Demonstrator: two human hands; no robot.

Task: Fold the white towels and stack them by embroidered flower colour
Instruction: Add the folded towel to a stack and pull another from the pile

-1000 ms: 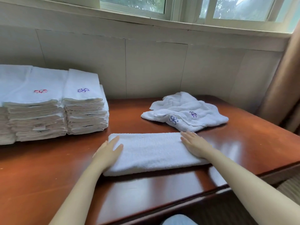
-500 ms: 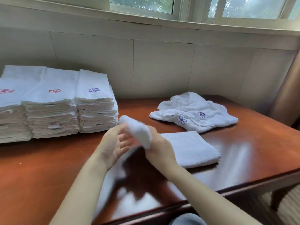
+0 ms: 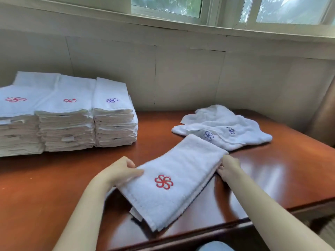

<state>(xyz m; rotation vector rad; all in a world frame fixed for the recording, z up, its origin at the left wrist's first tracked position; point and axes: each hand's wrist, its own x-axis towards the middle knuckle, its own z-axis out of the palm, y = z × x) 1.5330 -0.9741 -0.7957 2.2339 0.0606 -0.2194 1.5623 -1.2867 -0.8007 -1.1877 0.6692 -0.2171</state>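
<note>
A folded white towel with a red flower (image 3: 174, 180) lies slanted across the near middle of the table, its near end lifted a little. My left hand (image 3: 123, 172) grips its left edge. My right hand (image 3: 228, 166) holds its right edge. At the left stand folded stacks: two topped with red flowers (image 3: 15, 99) (image 3: 69, 100) and one topped with a purple flower (image 3: 112, 100). Unfolded towels with purple flowers (image 3: 224, 129) lie in a heap at the back right, just behind the held towel.
The reddish-brown wooden table (image 3: 45, 187) meets a pale panelled wall under a window. Its front edge runs just below my forearms. A brown curtain (image 3: 324, 113) hangs at the far right.
The long towel strip was folded in half by my hands. It now lies as a compact fold, red flower up, turned slantwise and held at both sides. The view has shifted right.
</note>
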